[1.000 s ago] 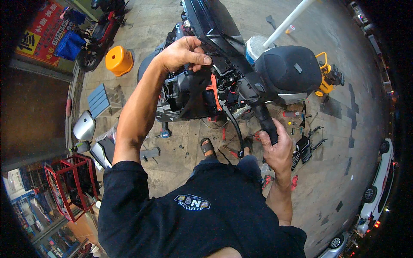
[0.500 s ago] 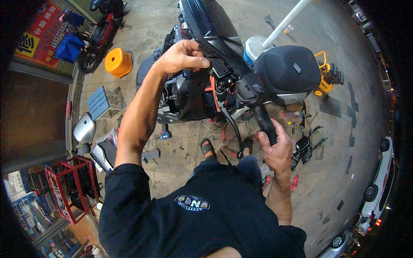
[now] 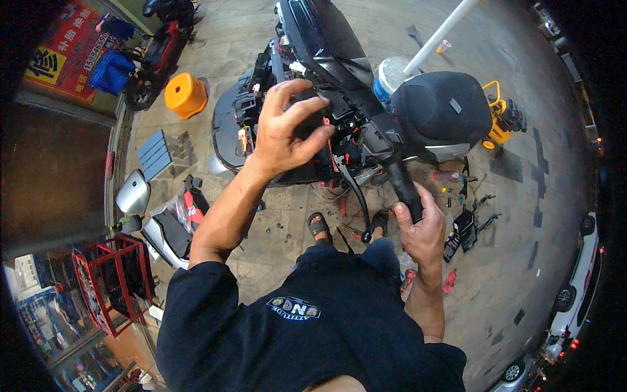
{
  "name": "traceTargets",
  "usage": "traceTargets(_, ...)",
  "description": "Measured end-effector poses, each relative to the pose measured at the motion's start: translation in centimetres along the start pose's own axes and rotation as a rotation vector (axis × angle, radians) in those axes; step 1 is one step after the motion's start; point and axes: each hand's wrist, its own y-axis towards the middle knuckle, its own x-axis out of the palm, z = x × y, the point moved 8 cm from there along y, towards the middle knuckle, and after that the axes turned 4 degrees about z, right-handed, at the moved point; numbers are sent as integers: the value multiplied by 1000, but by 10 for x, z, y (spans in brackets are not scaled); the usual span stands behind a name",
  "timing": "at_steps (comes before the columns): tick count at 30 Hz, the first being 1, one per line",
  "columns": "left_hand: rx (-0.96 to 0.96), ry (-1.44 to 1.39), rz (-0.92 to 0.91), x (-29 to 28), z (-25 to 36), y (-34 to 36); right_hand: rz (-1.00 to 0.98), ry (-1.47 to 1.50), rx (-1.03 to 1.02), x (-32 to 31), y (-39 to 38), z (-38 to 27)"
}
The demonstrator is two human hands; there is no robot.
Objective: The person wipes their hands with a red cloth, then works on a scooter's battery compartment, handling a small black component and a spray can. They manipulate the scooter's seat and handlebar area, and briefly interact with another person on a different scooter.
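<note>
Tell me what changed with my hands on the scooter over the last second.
The left hand came off the front of the scooter, where it had been closed on the bodywork; it now hovers with fingers spread. The right hand kept its grip on the handlebar grip. The scooter, the orange stool and the tools on the floor stayed put.

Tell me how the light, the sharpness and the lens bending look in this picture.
Head view: artificial night light, dark round rim; white pole and floor lines bend toward the edge; left hand and right hand on the handlebar grip look sharp.
</note>
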Motion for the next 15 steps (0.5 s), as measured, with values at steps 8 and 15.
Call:
traceTargets(8,-79,45,94,14,1,-5,10,-32,-24,-1,1,1)
traceTargets(15,-104,-20,84,19,-2,-4,-7,0,2,0,1,1)
